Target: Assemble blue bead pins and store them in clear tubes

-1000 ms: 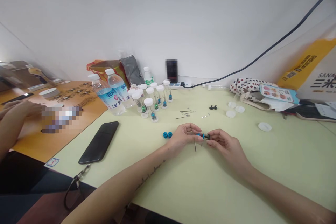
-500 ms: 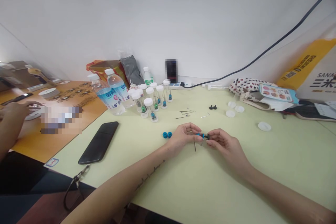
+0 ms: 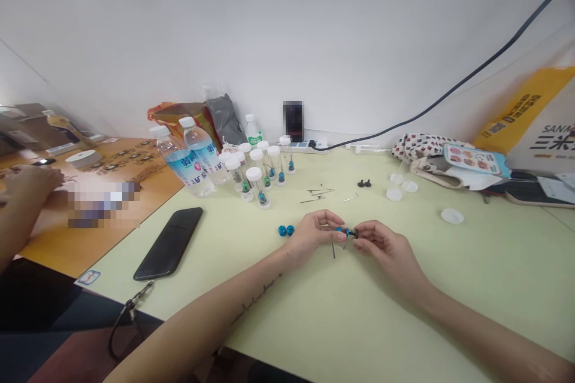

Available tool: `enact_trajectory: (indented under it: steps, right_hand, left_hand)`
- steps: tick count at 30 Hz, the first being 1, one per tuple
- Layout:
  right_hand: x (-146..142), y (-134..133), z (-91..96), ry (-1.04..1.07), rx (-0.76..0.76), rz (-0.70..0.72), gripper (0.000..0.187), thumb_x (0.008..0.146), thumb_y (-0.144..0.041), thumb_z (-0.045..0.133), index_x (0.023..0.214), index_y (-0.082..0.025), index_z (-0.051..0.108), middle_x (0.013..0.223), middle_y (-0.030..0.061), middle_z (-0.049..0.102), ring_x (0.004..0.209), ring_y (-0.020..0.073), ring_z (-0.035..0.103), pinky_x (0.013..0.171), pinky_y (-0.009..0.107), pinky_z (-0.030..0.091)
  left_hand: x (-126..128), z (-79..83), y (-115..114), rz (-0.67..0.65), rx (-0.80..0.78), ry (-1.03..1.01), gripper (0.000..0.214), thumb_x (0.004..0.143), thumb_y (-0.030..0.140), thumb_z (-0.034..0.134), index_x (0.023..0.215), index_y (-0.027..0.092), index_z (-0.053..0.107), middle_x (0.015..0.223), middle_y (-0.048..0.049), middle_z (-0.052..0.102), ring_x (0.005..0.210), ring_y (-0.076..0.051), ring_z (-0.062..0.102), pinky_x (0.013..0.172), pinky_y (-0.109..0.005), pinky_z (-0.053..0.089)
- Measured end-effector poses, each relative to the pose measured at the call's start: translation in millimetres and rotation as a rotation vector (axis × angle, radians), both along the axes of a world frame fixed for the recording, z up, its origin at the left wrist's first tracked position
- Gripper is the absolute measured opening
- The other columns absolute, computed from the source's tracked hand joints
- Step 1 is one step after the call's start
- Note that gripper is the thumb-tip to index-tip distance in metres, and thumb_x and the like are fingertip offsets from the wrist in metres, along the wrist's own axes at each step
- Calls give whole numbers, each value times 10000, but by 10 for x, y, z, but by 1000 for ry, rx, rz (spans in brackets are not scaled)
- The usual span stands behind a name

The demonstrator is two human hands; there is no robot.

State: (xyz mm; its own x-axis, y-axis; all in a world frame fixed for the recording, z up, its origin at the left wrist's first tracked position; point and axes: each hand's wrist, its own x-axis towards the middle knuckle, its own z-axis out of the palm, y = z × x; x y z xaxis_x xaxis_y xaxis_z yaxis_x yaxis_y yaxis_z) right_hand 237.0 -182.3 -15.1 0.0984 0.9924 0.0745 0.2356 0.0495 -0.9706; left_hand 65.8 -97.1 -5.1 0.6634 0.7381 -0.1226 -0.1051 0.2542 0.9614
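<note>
My left hand is closed in a pinch on a small blue and black metal part. The fingertips of my right hand pinch its black end, so the part spans the gap between both hands. A thin metal rod sticks down below my left fingers; I cannot tell whether it is held or lies on the table. Two round blue knobs lie just left of my left hand. Beyond my hands are several thin L-shaped metal keys and two black screw-like pieces.
Clear tubes with white caps stand behind my left hand, beside two water bottles. A black phone lies at left, white lids at right. A co-worker's hand is over the orange table. A black cable crosses the wall.
My hands and the part between them have hardly moved. At the far left, the co-worker's hand has shifted a little and turned.
</note>
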Motion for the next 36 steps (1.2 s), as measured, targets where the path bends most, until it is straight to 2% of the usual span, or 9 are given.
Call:
enact_trajectory:
  steps: [6,12,16,21,28,32,36]
  right_hand:
    - [-4,-13,27,-22,-13,-1,229,806,-404,546,895,-201,603,815,37,668,724,173,620,684,310,512]
    - [1,4,-13,15,7,-11,288,783,-390,583,1016,-223,551,855,30,663,779,182,633,713,319,519]
    - [0,1,1,7,2,1,208,790,-377,575,922,-216,583,877,36,661,774,178,626,711,312,520]
    - [-3,-10,31,-18,-12,-3,213,793,-390,564,891,-206,601,816,34,663,726,173,615,685,309,520]
    - [-1,1,-14,5,5,-13,265,788,-370,579,1012,-230,552,844,25,665,756,173,624,691,302,510]
    - [2,-2,-10,0,-1,10,203,803,-361,560,945,-217,571,884,34,662,780,176,620,713,306,503]
    - [1,-5,7,-35,-31,9,202,827,-383,529,913,-207,581,834,30,654,748,173,605,693,306,491]
  left_hand:
    - [-1,0,4,-3,4,17,375,561,247,789,868,133,606,856,-60,616,753,-135,594,738,-285,457]
    - [-3,7,6,2,-16,-2,366,569,244,786,866,134,602,845,-51,613,778,-143,602,776,-307,456]
    - [-6,8,2,-20,1,10,357,582,240,780,873,136,600,862,-55,612,760,-131,598,755,-293,454]
    - [-6,-1,-3,-5,21,28,360,575,243,782,870,140,603,864,-55,613,761,-135,596,745,-288,452]
    - [-3,3,-3,19,2,0,364,572,249,783,870,140,604,857,-52,627,764,-139,606,780,-301,444]
    - [-4,12,-8,5,5,4,367,559,254,789,854,137,605,858,-53,629,759,-142,604,760,-301,443]
    - [-6,21,-8,-4,12,15,369,556,253,790,857,138,609,863,-57,627,769,-148,600,759,-307,440]
